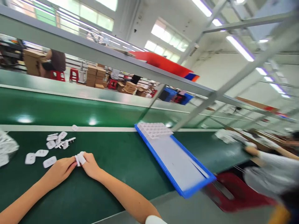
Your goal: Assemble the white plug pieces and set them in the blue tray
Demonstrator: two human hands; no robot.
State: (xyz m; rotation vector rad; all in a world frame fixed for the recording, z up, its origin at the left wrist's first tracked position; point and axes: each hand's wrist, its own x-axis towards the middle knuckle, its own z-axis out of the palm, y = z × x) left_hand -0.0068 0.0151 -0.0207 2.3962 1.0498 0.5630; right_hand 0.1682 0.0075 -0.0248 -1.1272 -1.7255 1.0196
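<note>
My left hand (62, 169) and my right hand (91, 167) meet over the green work surface (112, 186), both with bent fingers. Between the fingertips are small white plastic pieces: a thin one (77, 161) at my left fingers and a broader one (81, 158) at my right. Their exact kind is too small to make out. Beyond my hands lies a loose group of flat white rounded pieces (50, 144), and some white parts there carry short prongs (66, 143). A few more rounded pieces (49, 161) lie left of my left hand.
To the right, a blue-rimmed tray (161, 165) holds rows of white pieces (155, 130) at its far end and juts past the table edge. Clear plastic bags (7, 147) sit far left. A metal shelf rail (105, 56) crosses above. At right, a co-worker's arm (268, 155) reaches in.
</note>
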